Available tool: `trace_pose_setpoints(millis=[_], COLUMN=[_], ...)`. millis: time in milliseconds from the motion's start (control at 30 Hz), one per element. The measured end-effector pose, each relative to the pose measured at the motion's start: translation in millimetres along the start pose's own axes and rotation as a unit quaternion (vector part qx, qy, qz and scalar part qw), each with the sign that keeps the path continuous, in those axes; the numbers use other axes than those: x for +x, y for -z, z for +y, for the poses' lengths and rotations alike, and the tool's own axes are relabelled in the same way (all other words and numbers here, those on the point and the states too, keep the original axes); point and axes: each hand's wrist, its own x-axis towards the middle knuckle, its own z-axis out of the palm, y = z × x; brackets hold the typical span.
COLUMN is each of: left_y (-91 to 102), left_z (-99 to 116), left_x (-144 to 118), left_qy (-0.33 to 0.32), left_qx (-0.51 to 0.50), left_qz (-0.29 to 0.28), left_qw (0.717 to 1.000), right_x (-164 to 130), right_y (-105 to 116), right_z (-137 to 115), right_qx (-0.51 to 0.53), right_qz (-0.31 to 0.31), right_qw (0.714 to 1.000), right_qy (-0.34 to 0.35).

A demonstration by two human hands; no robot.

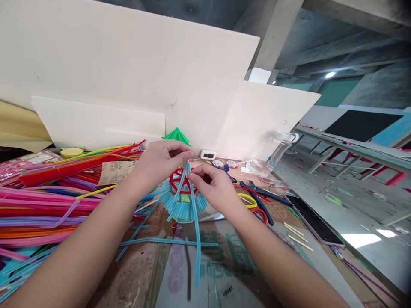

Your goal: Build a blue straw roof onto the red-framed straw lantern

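A light blue pipe cleaner (pixel 196 239), bent at its top, hangs from my fingertips with one long end reaching down over the table. My left hand (pixel 165 159) is closed in a pinch at the bend. Just below and to the right, my right hand (pixel 214 185) pinches the same stem between thumb and fingers. Directly behind them stands a round craft piece with a fringed light blue body (pixel 183 208) and red spokes (pixel 176 179); my hands cover part of it. A green umbrella-shaped top (pixel 177 135) shows above my left hand.
Bundles of coloured pipe cleaners (pixel 38 201) fill the left side. Scissors (pixel 257 201), pliers (pixel 265 192), a phone (pixel 313 218) and small wooden sticks (pixel 298 237) lie to the right. A clear plastic jug (pixel 269 156) and small white timer (pixel 208 154) stand before white boards (pixel 128 68).
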Motion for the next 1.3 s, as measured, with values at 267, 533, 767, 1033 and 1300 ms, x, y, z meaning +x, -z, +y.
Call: trace_pose_setpoints(millis=[267, 533, 767, 1033, 1300], left_y=[-1.0, 0.3, 1.1, 0.5, 1.3], left_z=[-2, -4, -2, -1, -1], left_x=[0, -3, -4, -4, -5], left_qy=[-0.014, -0.012, -0.018, -0.029, -0.040], left_qx=[0.000, -0.003, 0.007, 0.008, 0.017], left_qz=[0.010, 0.013, 0.017, 0.020, 0.018], left_qw=[1.000, 1.000, 1.000, 0.999, 0.999], right_x=[-6, -12, -11, -10, -7], right_y=[-2, -3, -9, -10, -12], right_z=[-6, -12, -8, -6, 0], right_qx=[-0.063, -0.066, 0.032, 0.039, 0.144], right_qz=[0.056, 0.081, 0.083, 0.102, 0.080], right_qw=[0.996, 0.993, 0.995, 0.993, 0.986], right_qy=[0.034, 0.052, 0.039, 0.043, -0.013])
